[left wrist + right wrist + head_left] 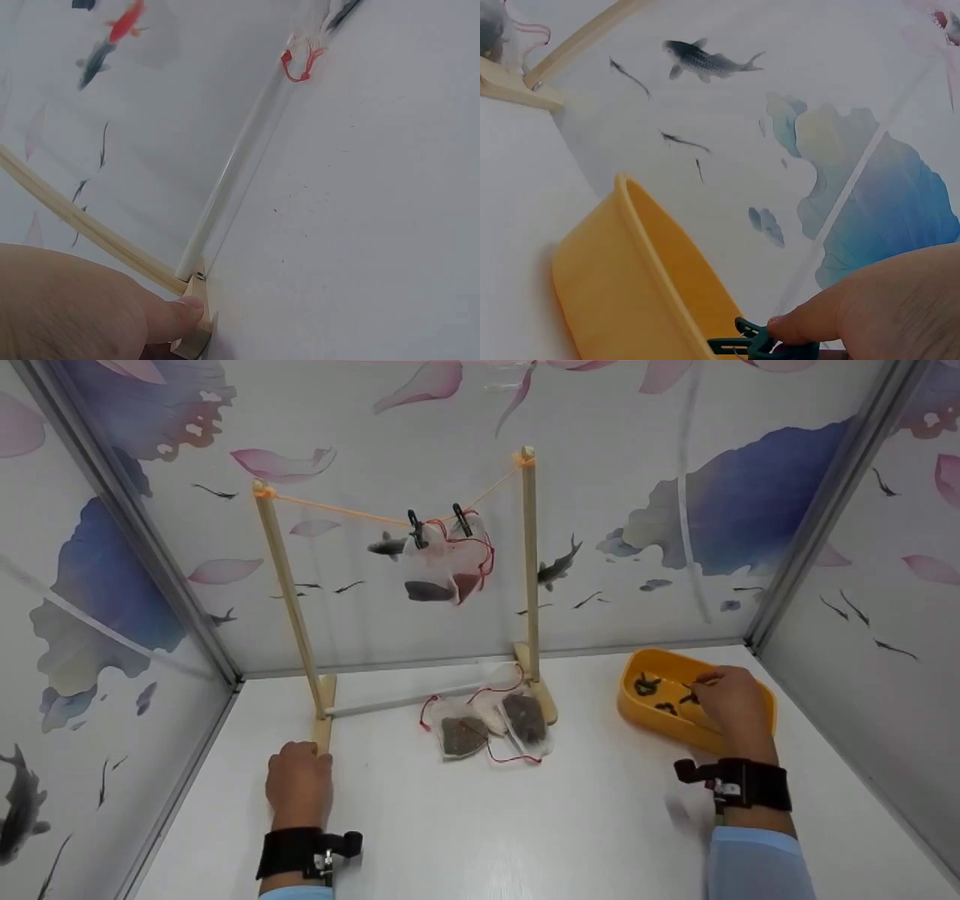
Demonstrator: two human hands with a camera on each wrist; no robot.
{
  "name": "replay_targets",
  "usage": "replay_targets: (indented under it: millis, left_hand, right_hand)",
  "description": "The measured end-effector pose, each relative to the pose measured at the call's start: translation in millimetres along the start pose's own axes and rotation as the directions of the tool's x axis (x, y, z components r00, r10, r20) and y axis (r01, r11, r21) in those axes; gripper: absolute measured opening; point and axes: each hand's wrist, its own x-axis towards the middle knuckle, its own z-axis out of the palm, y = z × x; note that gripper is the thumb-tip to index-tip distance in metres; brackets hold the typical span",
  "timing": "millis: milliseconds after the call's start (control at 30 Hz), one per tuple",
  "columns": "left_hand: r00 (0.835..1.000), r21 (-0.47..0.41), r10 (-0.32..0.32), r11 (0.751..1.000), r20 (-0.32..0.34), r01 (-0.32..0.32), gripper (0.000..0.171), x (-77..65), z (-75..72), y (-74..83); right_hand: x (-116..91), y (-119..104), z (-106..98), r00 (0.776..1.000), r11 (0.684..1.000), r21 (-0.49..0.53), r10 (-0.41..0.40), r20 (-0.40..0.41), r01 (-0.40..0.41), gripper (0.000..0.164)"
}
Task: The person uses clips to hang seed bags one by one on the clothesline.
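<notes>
Blue sleeve (757,862) is nearest, and ahead of it the right hand (731,701) pinches a dark green clip (757,343) between the thumb and a partly hidden finger. Below these fingers lies the yellow tray (600,277). I judge the clip light and rather stiff, with a spring that resists; its smooth handles could slip, so it is better to press them near their ends. The left hand (298,784) grips the end of a wooden foot (193,341), its thumb on it. Between both hands, well apart from the fingers, mesh bags (463,735) look soft; hold these by their tops.
</notes>
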Motion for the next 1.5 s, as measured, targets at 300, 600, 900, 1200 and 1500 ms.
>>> replay_targets:
  millis: [300, 600, 900, 1200, 1500]
  left_hand:
    - [1.0, -0.035, -0.004, 0.999, -0.014, 0.003, 0.051, 3.0, -9.9, 2.6]
    - [0.986, -0.043, 0.13, 0.99, -0.107, -0.135, 0.046, -5.3, -31.3, 41.3]
    - [0.901, -0.014, 0.4, 0.913, -0.168, -0.408, 0.039, -36.5, -41.9, 97.4]
    - [0.769, -0.005, 0.614, 0.781, -0.177, -0.625, 0.049, -62.3, -36.6, 130.3]
    - [0.644, -0.118, 0.752, 0.633, -0.139, -0.765, 0.081, -80.1, -28.4, 148.3]
  right_hand:
    - [-14.5, -53.3, 17.3, 0.996, 0.982, 0.168, -0.093, 0.011, 0.09, 0.048]
    - [-49.4, -124.8, 60.9, 0.953, 0.903, 0.314, -0.303, -0.018, 0.293, 0.035]
    - [-93.9, -169.6, 111.6, 0.845, 0.779, 0.414, -0.534, 0.041, 0.471, 0.019]
    - [-117.0, -180.8, 142.1, 0.731, 0.652, 0.54, -0.676, 0.096, 0.532, 0.015]
    - [-127.7, -185.5, 157.9, 0.678, 0.642, 0.542, -0.716, 0.169, 0.542, 0.016]
